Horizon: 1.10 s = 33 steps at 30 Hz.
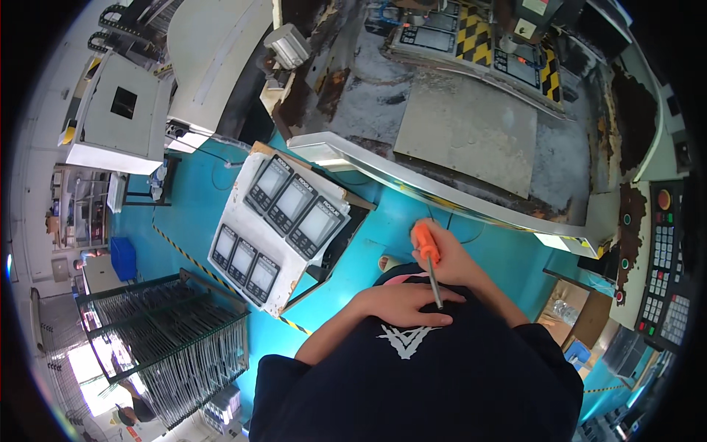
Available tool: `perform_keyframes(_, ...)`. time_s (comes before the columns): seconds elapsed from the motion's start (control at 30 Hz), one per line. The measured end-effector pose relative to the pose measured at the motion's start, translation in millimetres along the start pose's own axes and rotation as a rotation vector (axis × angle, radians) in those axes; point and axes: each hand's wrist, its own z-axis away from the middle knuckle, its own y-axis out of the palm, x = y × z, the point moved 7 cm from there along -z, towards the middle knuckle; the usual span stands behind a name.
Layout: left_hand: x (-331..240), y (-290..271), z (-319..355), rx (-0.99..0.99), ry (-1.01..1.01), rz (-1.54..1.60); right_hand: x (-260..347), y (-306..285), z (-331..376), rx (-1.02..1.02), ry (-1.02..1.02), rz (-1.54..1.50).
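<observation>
My right hand is closed round the orange handle of a screwdriver. Its thin metal shaft slants down toward my body, and the tip lies over the fingers of my left hand. That hand rests on the front of my dark shirt, fingers stretched out and thumb apart. Whether the tip touches the fingers cannot be told. To the left, several framed panels with black borders and pale windows lie in two rows on a white-topped stand.
Ahead stands a large machine with a curved metal edge, a flat grey plate and clamped panels inside. A keypad console is at the right. A wire rack fills the lower left. The floor is turquoise.
</observation>
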Motion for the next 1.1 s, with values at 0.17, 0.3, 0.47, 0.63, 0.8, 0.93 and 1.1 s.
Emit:
perform_keyframes(0.17,-4.7,-2.7,-0.9,-0.027,0.035,0.023,-1.8,0.8,-0.2,0.003,-0.009,0.045)
perform_keyframes(0.3,-5.4,-0.7,-5.5,-0.001,0.005,0.025,-1.8,-3.6,3.4,0.004,0.006,0.025)
perform_keyframes(0.47,-2.5,5.4,-9.0,-0.004,0.027,0.05,-4.6,-4.6,8.6,-0.006,0.015,0.062)
perform_keyframes(0.63,0.0,6.6,-10.0,-0.031,0.066,-0.023,-11.7,2.0,11.0,-0.037,0.053,-0.015)
perform_keyframes(0.8,-0.4,6.1,-7.9,0.013,0.018,0.049,-8.4,9.7,5.1,-0.082,0.073,0.03)
perform_keyframes(0.93,0.9,7.4,-9.9,0.036,0.015,0.089,-7.7,10.2,4.8,-0.044,0.104,0.057)
perform_keyframes(1.1,1.7,6.7,-13.9,0.038,0.041,0.057,-14.5,5.6,6.2,-0.069,0.117,0.082)
